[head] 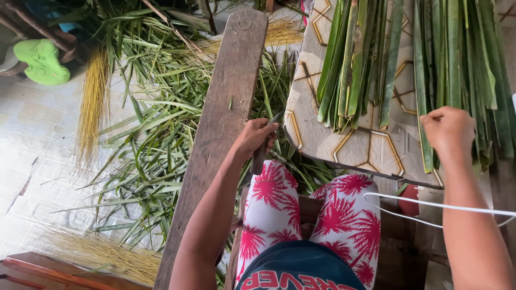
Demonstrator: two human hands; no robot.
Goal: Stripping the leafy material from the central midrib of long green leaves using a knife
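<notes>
From the head view, the left hand (257,137) is closed around a thin dark-handled knife (264,144) beside a long weathered wooden plank (223,115). The right hand (449,129) is fisted around a long green palm leaf strip (422,96), one of many lying on the patterned beige surface (371,147). Cut green leaves (156,139) litter the tiled floor (32,134). The blade is mostly hidden.
</notes>
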